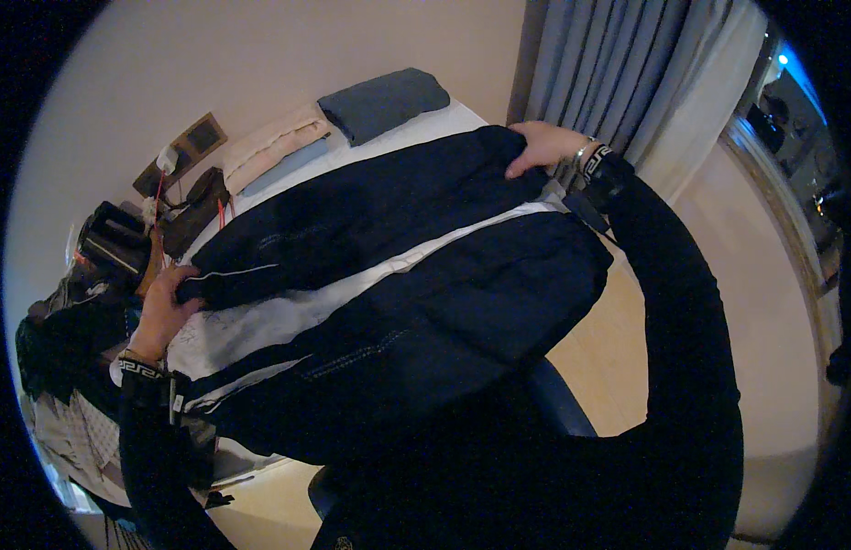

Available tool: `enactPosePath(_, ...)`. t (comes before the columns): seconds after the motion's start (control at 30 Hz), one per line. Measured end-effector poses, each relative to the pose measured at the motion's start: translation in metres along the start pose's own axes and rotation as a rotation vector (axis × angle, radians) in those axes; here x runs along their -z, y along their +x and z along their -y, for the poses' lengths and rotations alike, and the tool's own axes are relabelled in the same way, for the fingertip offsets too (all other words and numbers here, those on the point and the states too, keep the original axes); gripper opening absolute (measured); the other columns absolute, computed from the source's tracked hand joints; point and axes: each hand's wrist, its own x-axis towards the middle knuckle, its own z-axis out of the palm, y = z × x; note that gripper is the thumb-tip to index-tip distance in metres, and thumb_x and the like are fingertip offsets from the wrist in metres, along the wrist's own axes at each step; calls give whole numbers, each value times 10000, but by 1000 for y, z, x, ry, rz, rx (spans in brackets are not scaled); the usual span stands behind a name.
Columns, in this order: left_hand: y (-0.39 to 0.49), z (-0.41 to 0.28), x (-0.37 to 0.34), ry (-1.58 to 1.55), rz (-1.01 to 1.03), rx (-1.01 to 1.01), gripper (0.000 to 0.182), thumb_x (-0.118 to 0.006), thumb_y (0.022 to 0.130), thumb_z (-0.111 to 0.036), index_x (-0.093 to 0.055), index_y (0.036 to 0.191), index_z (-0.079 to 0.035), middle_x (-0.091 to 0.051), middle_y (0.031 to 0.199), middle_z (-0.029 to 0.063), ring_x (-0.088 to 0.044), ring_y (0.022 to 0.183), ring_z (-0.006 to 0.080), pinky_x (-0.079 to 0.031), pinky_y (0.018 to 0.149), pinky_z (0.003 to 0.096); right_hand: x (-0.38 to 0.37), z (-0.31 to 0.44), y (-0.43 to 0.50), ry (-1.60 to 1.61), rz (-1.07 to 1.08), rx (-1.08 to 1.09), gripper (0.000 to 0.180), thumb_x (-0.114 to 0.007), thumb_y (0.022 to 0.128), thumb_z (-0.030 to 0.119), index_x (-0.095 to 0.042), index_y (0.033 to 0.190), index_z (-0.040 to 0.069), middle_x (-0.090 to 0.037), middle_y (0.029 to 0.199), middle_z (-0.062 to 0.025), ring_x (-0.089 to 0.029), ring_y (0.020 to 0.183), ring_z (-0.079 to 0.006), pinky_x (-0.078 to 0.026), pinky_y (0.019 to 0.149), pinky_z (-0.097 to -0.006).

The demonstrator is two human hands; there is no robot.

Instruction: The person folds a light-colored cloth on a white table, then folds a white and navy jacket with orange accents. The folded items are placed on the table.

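Observation:
A dark garment (398, 185) lies spread across a white-covered table (425, 130). It has two long parts, and a strip of white shows between them. My left hand (165, 313) holds the left end of the far part, beside a thin pale line on the fabric. At the far right corner of that same part, my right hand (545, 148) grips the edge, thumb on top and some fingers hidden. The near part of the garment hangs over the table's front edge towards me. Small stitched marks show on both parts.
Along the wall lie a folded dark grey cloth (384, 103), a folded peach cloth (277, 148) and a light blue one (288, 165). A charger (167, 159) is plugged into a wall socket. Bags (112, 240) and clothes crowd the left. A grey curtain (597, 62) hangs behind; a dark chair (559, 395) stands below.

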Motion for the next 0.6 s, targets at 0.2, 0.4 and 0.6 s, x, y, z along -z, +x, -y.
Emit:
enactPosePath(0.2, 16, 16, -5, 145, -189, 151, 341, -746, 697, -13, -623, 1014, -45, -650, 1010, 187, -631, 944, 401, -513, 809, 425, 4, -9, 63, 45, -419, 93, 615, -838, 675, 251, -661, 1237, 77, -707, 1138, -180, -686, 1020, -298, -539, 903, -379)
enactPosePath(0.4, 11, 24, -8, 198, -96, 298, 401, -773, 693, -43, -642, 1073, -50, -650, 1069, 184, -618, 1033, 394, -509, 885, 432, -16, -21, 102, 98, -321, 138, 692, -835, 717, 435, -638, 1278, 81, -681, 1207, -184, -668, 1067, -309, -522, 932, -393)
enactPosePath(0.6, 8, -21, 4, 339, -203, -24, 478, -782, 689, -40, -643, 1146, -50, -586, 1249, 171, -561, 1152, 380, -468, 981, 423, -14, -7, 57, -130, -581, 238, 746, -785, 770, 526, -596, 1307, 44, -635, 1246, -213, -622, 1146, -337, -486, 992, -392)
